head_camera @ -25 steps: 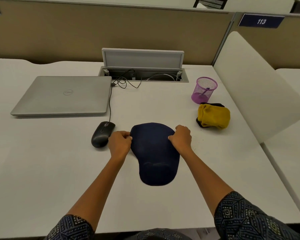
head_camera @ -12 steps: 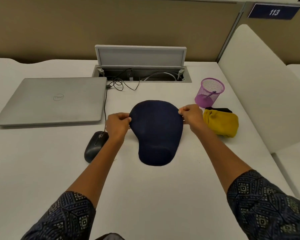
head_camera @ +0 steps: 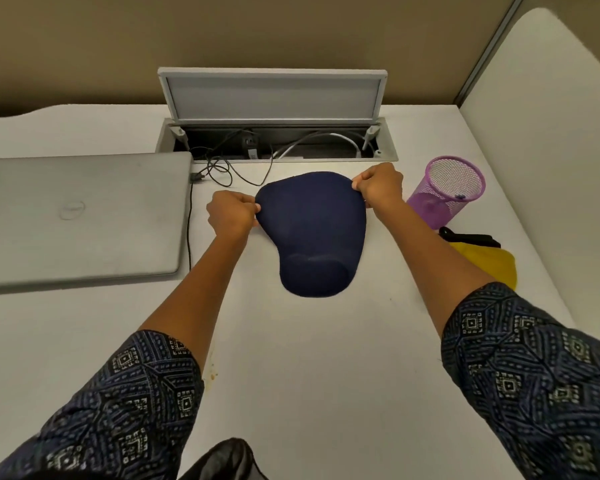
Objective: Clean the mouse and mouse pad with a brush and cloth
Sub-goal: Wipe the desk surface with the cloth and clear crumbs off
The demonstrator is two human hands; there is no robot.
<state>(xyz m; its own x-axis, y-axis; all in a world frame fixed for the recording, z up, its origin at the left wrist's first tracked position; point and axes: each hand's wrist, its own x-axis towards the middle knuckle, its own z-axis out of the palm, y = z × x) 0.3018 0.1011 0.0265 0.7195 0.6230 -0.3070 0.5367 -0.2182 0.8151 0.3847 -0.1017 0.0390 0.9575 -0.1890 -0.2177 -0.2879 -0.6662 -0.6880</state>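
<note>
A dark blue mouse pad (head_camera: 314,230) with a raised wrist rest at its near end is held over the white desk (head_camera: 309,358). My left hand (head_camera: 231,213) pinches its left edge and my right hand (head_camera: 380,188) pinches its upper right edge. A yellow cloth (head_camera: 489,263) lies over something black to the right, partly behind my right forearm. The mouse is hidden; only its black cable (head_camera: 190,230) shows beside the laptop. No brush can be made out.
A shut silver laptop (head_camera: 80,220) lies at the left. An open cable hatch (head_camera: 274,140) with wires sits at the back. A purple mesh cup (head_camera: 447,188) stands at the right, beside a white divider panel (head_camera: 551,150).
Both hands have carried the mouse pad away from me toward the cable hatch. The mouse, seen left of my left hand before, is now out of sight.
</note>
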